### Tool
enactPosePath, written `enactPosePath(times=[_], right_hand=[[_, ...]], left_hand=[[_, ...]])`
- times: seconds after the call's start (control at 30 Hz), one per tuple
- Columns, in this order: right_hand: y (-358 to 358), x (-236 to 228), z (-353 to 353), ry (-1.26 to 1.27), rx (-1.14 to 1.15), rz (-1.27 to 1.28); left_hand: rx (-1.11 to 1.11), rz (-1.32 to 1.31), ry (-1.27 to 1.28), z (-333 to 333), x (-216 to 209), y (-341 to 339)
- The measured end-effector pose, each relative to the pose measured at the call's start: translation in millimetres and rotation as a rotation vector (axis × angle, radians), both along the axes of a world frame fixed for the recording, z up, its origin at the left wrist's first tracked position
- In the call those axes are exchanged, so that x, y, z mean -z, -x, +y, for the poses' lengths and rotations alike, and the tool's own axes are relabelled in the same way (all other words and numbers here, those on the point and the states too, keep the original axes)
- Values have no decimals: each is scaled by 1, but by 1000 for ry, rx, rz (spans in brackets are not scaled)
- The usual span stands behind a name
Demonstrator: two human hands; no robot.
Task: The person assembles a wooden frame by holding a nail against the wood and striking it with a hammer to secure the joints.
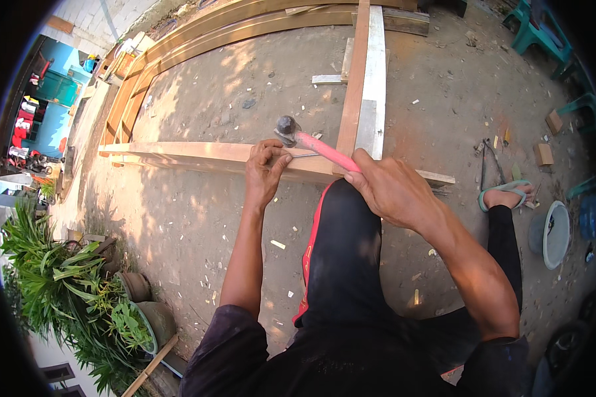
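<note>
My right hand (392, 190) is wrapped round the pink handle of a hammer (330, 151). The dark metal head points left, close above my left hand (266, 168). Between its thumb and fingers my left hand pinches a thin metal rod (303, 155), like a long nail, lying along the upper edge of a wooden beam (205, 151). Near my knee this beam meets a second reddish-brown beam (354, 86) that runs away from me. Whether the rod's tip touches the wood I cannot tell.
A white-faced board (375, 73) lies along the second beam. Longer timbers (245, 25) form a frame at the far side. At right are a pale bucket (555, 235), a green plastic chair (540, 33) and wood blocks (544, 155). Potted plants (66, 284) stand at left.
</note>
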State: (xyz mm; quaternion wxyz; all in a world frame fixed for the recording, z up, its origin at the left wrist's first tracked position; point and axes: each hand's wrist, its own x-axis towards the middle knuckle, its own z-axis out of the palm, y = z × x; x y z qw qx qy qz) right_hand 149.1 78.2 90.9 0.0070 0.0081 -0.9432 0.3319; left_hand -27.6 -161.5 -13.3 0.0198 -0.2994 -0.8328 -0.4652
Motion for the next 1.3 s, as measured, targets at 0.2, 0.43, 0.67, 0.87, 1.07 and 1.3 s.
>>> enactPosePath(times=[0.2,0.43,0.67,0.87,1.07,1.3], right_hand=[[7,5,-1,-40,37,-111],[-18,-13,1,239,202,91],[-25,5,0,202,156,106],[-8,0,-16,140,34,124],[9,10,-14,-48,-43,64],[9,6,-26,-131,-34,-38]], left_hand=[[-7,-23,24,3,-3,-5],[87,-64,-8,-9,-9,6],[150,155,217,-8,-20,10],[133,-42,205,-6,-27,12],[131,-38,136,-6,-24,12],[103,-31,153,-14,-12,16]])
